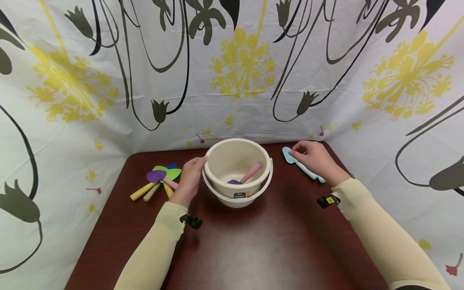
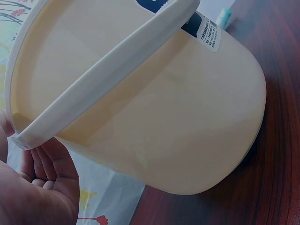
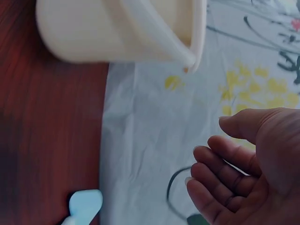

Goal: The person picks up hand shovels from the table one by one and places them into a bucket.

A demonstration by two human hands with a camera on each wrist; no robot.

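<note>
Left hand on the cream bucket's rim, right hand holding nothing

The cream bucket (image 1: 221,192) is at the middle of the table's (image 1: 239,249) far edge. Its dark label (image 1: 240,195) carries pale lettering beside an orange patch; the words are too small to make out. In the left wrist view, a white sticker (image 2: 209,35) bears rows of fine print, also unreadable.

The left hand (image 1: 190,179) is clamped on the bucket's rim, just by the handle joint, thumb against the rim and fingers curled below. The right hand (image 1: 316,159) hangs over the far right corner, fingers loosely bent, thumb apart from them. Beneath it lie pale blue tools (image 1: 307,170), apart from the hand in the right wrist view.

Inside the bucket leans a tool with a pink handle (image 1: 251,172) and purple blade. Toward the far left corner lies a pile of colourful tools (image 1: 173,174).
</note>
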